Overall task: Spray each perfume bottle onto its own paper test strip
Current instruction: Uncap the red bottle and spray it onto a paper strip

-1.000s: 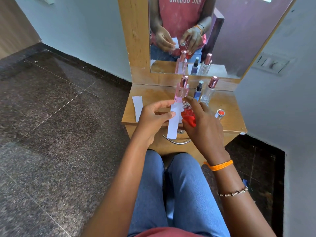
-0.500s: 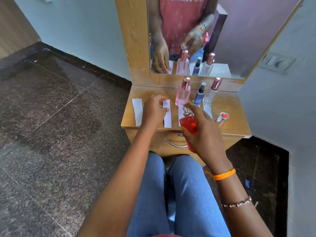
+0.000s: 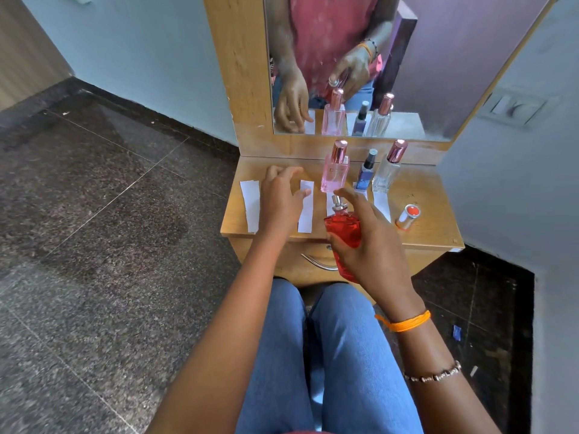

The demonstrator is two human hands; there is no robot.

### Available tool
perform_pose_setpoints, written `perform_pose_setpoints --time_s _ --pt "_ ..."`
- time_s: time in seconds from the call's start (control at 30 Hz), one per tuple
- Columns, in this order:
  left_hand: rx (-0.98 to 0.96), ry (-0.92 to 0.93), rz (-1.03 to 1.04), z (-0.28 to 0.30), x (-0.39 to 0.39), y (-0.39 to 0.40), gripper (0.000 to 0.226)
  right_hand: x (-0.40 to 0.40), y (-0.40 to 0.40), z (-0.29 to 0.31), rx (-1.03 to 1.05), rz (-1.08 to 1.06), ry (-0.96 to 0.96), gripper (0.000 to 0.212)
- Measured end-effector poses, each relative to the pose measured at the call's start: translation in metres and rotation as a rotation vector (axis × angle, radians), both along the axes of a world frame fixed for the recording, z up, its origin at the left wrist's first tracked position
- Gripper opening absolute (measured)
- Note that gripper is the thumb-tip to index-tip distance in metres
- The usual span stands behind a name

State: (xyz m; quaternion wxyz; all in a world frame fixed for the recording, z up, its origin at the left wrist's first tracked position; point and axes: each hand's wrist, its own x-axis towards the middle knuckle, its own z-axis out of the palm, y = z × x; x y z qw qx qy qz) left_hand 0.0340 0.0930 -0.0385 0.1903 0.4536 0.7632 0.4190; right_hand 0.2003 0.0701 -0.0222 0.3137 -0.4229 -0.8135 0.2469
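Red bottle (image 3: 343,228): glass, judged slippery, fragile; gripped around body by right hand (image 3: 372,245).
Left hand (image 3: 280,198): spread, empty, over desk (image 3: 432,233) front edge, beside strip (image 3: 306,206).

My small wooden dressing table (image 3: 432,233) carries paper strips (image 3: 306,205) laid side by side — one at the far left (image 3: 250,205). Behind them stand a pink bottle (image 3: 334,173), a blue one (image 3: 366,174) and a clear one (image 3: 387,172) — a red-topped cap (image 3: 408,216) lies to the right.
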Motion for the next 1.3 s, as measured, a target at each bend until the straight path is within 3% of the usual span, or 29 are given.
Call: perform_pose_setpoints --time_s 0.1,0.2,0.33,0.4,0.53,0.6,0.7,0.8,0.97,1.07,1.17,1.3 --pt "0.081 -0.012 0.002 0.01 0.005 -0.006 0.028 0.0 0.001 0.001 -0.052 0.008 0.071 0.062" --pt "0.141 -0.104 -0.034 0.02 0.017 -0.026 0.022 0.0 0.001 0.004 -0.174 0.012 0.306 0.06" --pt "0.048 -0.666 -0.35 0.018 0.041 -0.063 0.016 0.0 0.0 0.011 -0.296 0.018 0.639 0.053" --pt "0.049 -0.791 -0.476 0.009 0.05 -0.07 0.023 0.0 -0.002 0.016 -0.294 0.019 0.659 0.05" --pt "0.141 -0.753 -0.445 0.001 0.054 -0.067 0.031 0.009 0.003 0.016 -0.278 0.018 0.553 0.033" --pt "0.145 -0.703 -0.418 -0.001 0.053 -0.066 0.031 0.019 0.011 0.012 -0.158 -0.07 0.444 0.027" --pt "0.119 -0.634 -0.389 -0.004 0.051 -0.068 0.032 0.037 0.034 0.0 0.067 -0.231 0.15 0.03" --pt "0.109 -0.622 -0.37 -0.007 0.051 -0.069 0.035 0.049 0.052 -0.011 0.021 -0.298 -0.125 0.033" --pt "0.114 -0.622 -0.364 -0.006 0.051 -0.069 0.038 0.054 0.056 -0.01 -0.076 -0.262 -0.035 0.027" --pt "0.12 -0.638 -0.354 -0.008 0.05 -0.069 0.037 0.05 0.054 0.009 -0.122 -0.24 0.248 0.024" --pt "0.126 -0.64 -0.36 -0.009 0.05 -0.069 0.037 0.044 0.051 0.034 -0.192 -0.067 0.5 0.025" --pt "0.137 -0.628 -0.373 -0.008 0.049 -0.07 0.037 0.035 0.05 0.05 -0.295 0.12 0.444 0.029"
